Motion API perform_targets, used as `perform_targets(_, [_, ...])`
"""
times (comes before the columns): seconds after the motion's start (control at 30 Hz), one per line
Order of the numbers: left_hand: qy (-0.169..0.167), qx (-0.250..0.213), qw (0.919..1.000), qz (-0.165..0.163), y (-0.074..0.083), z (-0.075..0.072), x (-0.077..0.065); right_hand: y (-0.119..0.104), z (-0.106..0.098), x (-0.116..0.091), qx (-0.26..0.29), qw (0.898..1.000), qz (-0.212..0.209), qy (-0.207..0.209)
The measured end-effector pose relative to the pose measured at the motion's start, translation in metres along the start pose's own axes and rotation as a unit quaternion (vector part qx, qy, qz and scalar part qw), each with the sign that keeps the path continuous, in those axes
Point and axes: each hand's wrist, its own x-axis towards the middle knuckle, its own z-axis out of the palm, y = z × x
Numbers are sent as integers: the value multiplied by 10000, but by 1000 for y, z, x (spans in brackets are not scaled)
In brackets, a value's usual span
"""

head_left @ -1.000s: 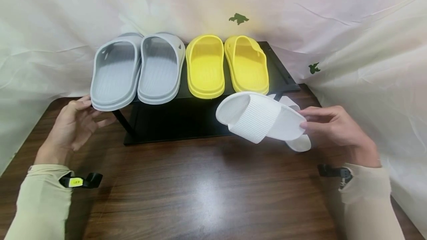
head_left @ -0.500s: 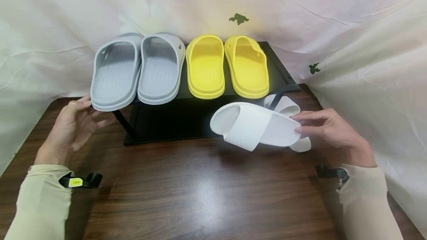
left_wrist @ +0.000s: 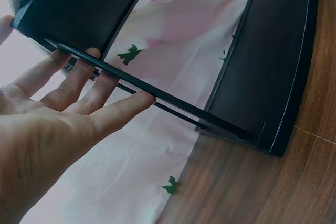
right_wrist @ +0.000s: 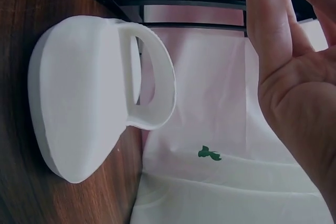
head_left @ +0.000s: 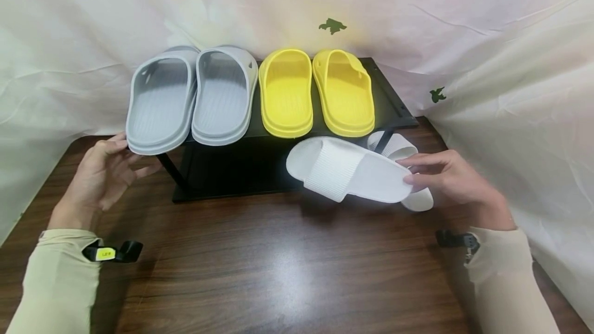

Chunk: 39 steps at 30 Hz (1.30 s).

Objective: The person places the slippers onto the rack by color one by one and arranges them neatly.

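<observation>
A white slide sandal (head_left: 350, 169) hangs in the air before the front right of the black shoe rack (head_left: 223, 169). My right hand (head_left: 447, 174) pinches its heel end between thumb and fingers. Beneath it, partly hidden, a second white slide (right_wrist: 73, 93) lies on the table beside the rack. My left hand (head_left: 104, 169) holds the rack's left front corner. In the left wrist view its fingers (left_wrist: 123, 111) lie against the rack's thin post (left_wrist: 173, 103), and the thumb is at the upper shelf's edge, mostly cut off by the frame.
Grey clogs (head_left: 223, 99) and yellow clogs (head_left: 287, 97) stand in pairs on the rack's upper shelf. Below is the black lower shelf. The brown wooden table (head_left: 260, 262) runs toward me. A pale cloth (head_left: 510, 66) hangs behind and at the sides.
My right hand has moved left with the white slide, which first dipped, then tilted up a little. The left hand and the clogs have stayed in place.
</observation>
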Motion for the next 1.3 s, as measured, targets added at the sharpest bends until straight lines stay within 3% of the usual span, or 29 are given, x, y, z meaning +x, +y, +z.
perform_targets(0.37, [-50, -137, 9999, -4, 0, -1, 0, -4, 11, 5, 502, 9969, 584, 154])
perform_targets(0.6, [-146, -299, 9994, 34, 0, -1, 0, -3, 17, 7, 959, 9940, 480, 197])
perform_targets(0.83, [-135, -428, 9990, 14, -1, -1, -1, -5, 25, 8, 906, 9929, 717, 290])
perform_targets(1.3, [-92, -344, 9993, -100, 1, -2, 0, -11, 43, 12, 1483, 9789, 1290, 558])
